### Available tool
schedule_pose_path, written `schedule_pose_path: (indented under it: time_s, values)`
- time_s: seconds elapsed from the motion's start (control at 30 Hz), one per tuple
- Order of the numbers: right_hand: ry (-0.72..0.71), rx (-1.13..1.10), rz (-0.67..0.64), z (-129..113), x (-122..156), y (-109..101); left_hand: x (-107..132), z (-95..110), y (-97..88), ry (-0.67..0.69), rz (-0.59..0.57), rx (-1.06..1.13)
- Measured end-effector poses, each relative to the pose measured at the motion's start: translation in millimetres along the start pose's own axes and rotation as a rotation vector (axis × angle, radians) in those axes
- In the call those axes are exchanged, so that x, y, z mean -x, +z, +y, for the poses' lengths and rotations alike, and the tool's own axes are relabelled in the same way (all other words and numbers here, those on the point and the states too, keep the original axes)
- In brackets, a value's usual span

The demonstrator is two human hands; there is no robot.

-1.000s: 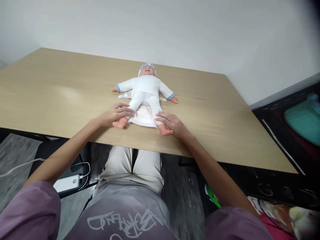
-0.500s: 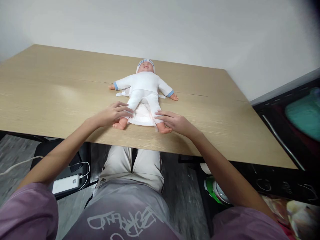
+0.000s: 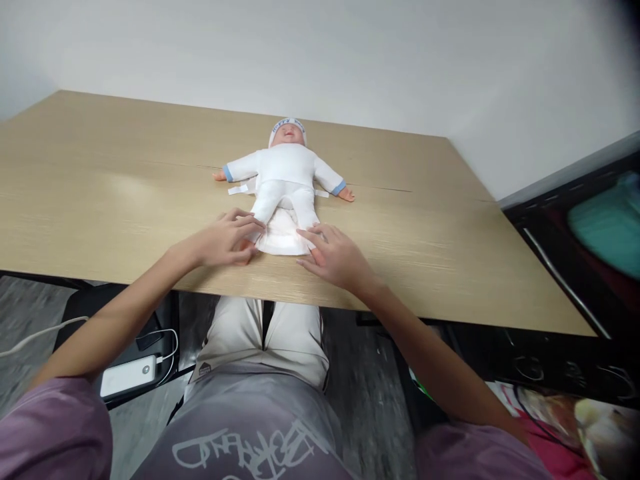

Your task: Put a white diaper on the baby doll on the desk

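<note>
A baby doll (image 3: 286,175) in a white suit and cap lies on its back on the wooden table (image 3: 100,180), head away from me. A white diaper (image 3: 281,239) is spread under its legs. My left hand (image 3: 225,241) is wrapped over the doll's foot on the left side, with the fingertips at the diaper's edge. My right hand (image 3: 336,258) covers the other foot and ankle, thumb below and fingers on the lower leg. Both feet are hidden under my hands.
The table's near edge runs just under my hands, and my knees are below it. A white power bank (image 3: 127,375) with a cable lies on the floor at the left. A dark cabinet (image 3: 575,253) stands along the table's right side. A white wall lies behind the table.
Both hands slid inward and down over the doll's feet, which showed before and are now covered. The doll's legs have come closer together.
</note>
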State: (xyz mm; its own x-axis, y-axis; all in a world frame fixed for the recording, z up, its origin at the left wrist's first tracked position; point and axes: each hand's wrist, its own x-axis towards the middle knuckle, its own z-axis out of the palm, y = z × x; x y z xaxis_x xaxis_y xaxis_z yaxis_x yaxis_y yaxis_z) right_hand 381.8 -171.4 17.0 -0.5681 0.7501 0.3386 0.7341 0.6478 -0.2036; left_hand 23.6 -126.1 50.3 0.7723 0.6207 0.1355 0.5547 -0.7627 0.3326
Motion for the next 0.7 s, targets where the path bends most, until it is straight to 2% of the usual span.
schedule_pose_path:
  time_s: [0.17,0.3,0.5,0.7]
  values:
    - [0.107,0.040,0.128,-15,1,24,-10,25,26.7,-0.143,0.116,-0.157]
    - [0.173,0.050,0.183,-15,-2,34,-15,23,37.5,-0.182,0.194,-0.175]
    - [0.218,-0.006,0.237,2,-15,26,-32,-5,20.4,-0.157,0.326,0.048]
    - [0.199,-0.180,0.355,35,-52,12,-73,-28,1.5,-0.136,0.501,0.219]
